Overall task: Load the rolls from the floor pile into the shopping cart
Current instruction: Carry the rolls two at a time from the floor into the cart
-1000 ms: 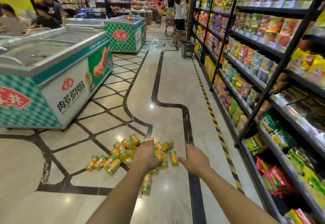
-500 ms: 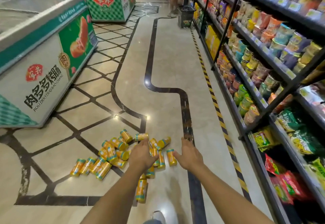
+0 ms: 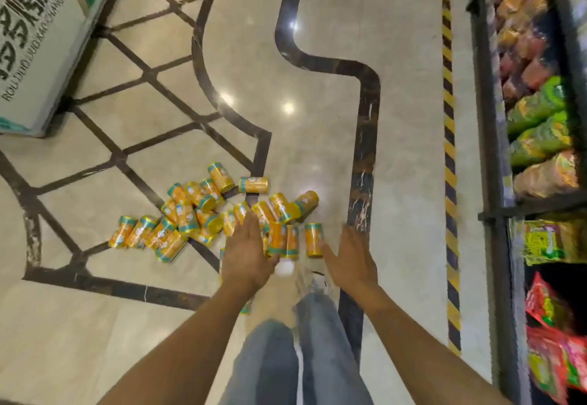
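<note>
The rolls (image 3: 203, 214) lie heaped on the floor (image 3: 317, 55), none lifted, and no shopping cart is in view. The left hand (image 3: 247, 252) and right hand (image 3: 349, 258) reach over the near ones, fingers straight, holding nothing. Loading seems not yet begun.

Supermarket aisle, snack shelves (image 3: 540, 112), freezer (image 3: 35, 39)

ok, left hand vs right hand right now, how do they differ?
Left hand overlaps the near edge of the pile of rolls; right hand is beside the pile, over bare floor. Left hand reaches further forward than right hand. Shared: both open, fingers extended, holding nothing.
</note>
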Demonstrator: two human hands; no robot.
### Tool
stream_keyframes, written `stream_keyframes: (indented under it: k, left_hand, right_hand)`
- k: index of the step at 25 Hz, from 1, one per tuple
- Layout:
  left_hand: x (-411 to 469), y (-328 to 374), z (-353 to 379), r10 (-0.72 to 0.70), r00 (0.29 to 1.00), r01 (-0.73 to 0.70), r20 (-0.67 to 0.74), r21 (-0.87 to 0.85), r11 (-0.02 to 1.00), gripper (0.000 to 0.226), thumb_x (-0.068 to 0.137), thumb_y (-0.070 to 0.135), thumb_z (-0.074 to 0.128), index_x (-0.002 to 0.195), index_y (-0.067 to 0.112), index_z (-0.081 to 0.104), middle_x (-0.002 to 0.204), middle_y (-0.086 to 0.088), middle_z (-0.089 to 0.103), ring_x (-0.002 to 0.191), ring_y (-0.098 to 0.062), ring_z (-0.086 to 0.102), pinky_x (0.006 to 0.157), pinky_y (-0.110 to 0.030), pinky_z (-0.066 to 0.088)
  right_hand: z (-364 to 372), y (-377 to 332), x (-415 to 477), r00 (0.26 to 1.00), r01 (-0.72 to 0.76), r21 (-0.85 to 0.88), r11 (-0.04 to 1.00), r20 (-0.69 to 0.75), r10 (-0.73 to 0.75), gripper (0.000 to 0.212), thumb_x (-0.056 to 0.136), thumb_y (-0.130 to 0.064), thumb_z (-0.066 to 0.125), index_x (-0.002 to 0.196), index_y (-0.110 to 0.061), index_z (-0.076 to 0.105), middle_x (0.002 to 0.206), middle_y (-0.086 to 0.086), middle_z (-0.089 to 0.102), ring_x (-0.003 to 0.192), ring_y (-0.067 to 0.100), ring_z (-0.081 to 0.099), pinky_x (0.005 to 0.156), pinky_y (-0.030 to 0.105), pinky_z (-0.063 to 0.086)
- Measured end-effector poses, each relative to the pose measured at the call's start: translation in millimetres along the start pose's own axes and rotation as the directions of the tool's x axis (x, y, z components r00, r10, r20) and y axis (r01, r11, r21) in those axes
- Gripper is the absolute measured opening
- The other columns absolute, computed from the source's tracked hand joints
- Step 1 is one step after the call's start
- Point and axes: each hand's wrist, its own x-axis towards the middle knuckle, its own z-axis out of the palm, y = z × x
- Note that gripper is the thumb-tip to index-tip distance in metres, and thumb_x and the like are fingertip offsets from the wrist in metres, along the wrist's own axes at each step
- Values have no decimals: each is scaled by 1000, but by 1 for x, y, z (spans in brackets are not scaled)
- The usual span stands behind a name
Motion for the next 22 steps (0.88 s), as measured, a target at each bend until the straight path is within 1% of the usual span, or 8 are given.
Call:
stream_keyframes:
  k: [4, 8, 11, 15, 16, 18, 20, 22]
  left_hand:
    - [82, -8, 79, -60, 997, 61, 43, -26, 998, 86, 90, 44, 58, 152, 10, 9, 160, -8, 3, 146, -27, 14, 115, -38, 17]
    - [160, -30, 180, -169, 981, 176, 99, -69, 982, 90, 88, 41, 62, 151, 6, 9, 158, -12, 15, 143, -28, 22, 114, -39, 24]
    - [206, -55, 250, -187, 973, 196, 136, -59, 979, 93, 86, 39, 66, 150, 4, 8, 156, -15, 22, 139, -32, 29, 108, -41, 30]
    - [244, -93, 317, -210, 963, 213, 167, -2, 977, 102, 87, 42, 64, 151, 2, -4, 160, -12, 0, 145, -28, 16, 110, -40, 30]
    - [250, -99, 327, -198, 966, 200, 165, 2, 980, 103, 87, 43, 64, 150, 3, -6, 160, -12, -2, 145, -28, 18, 108, -41, 33]
    - [261, -107, 343, -166, 971, 170, 171, -10, 985, 104, 87, 43, 65, 150, 5, -8, 161, -10, 1, 139, -31, 31, 101, -44, 39]
    - [266, -111, 358, -136, 973, 138, 186, 1, 990, 105, 86, 42, 66, 151, 5, -8, 160, -10, 4, 132, -34, 41, 95, -44, 43]
    - [266, -114, 370, -140, 975, 135, 175, 38, 990, 107, 85, 40, 67, 150, 6, -10, 161, -10, 0, 126, -36, 47, 87, -44, 46]
  right_hand:
    - [58, 29, 103, 995, -66, 11, 998, 75, 65, 69, 99, -48, 37, 151, -9, 16, 155, 11, 25, 142, 27, 25, 112, 37, 26]
    - [142, 64, 199, 989, -106, 35, 994, 110, 101, 70, 98, -49, 39, 152, -10, 16, 155, 9, 27, 140, 26, 29, 110, 35, 28]
    - [204, 98, 260, 978, -131, -3, 991, 165, 130, 72, 98, -48, 40, 152, -9, 13, 153, 11, 27, 139, 28, 29, 109, 38, 29]
    - [279, 140, 310, 959, -198, -9, 980, 206, 195, 74, 95, -46, 49, 149, -9, 17, 144, 14, 38, 131, 32, 39, 101, 40, 36]
    - [293, 147, 320, 954, -218, 10, 976, 212, 211, 77, 94, -46, 51, 150, -9, 14, 144, 14, 38, 130, 33, 40, 101, 41, 36]
    - [319, 156, 337, 949, -235, 28, 971, 223, 224, 85, 93, -45, 54, 152, -10, 5, 146, 14, 36, 131, 33, 40, 102, 42, 36]
    - [340, 162, 348, 949, -228, 8, 974, 226, 221, 90, 92, -44, 56, 153, -11, -2, 147, 15, 34, 129, 35, 41, 100, 44, 38]
    - [355, 165, 352, 950, -233, -15, 972, 209, 231, 94, 91, -42, 59, 152, -13, -6, 146, 16, 31, 127, 36, 44, 97, 44, 40]
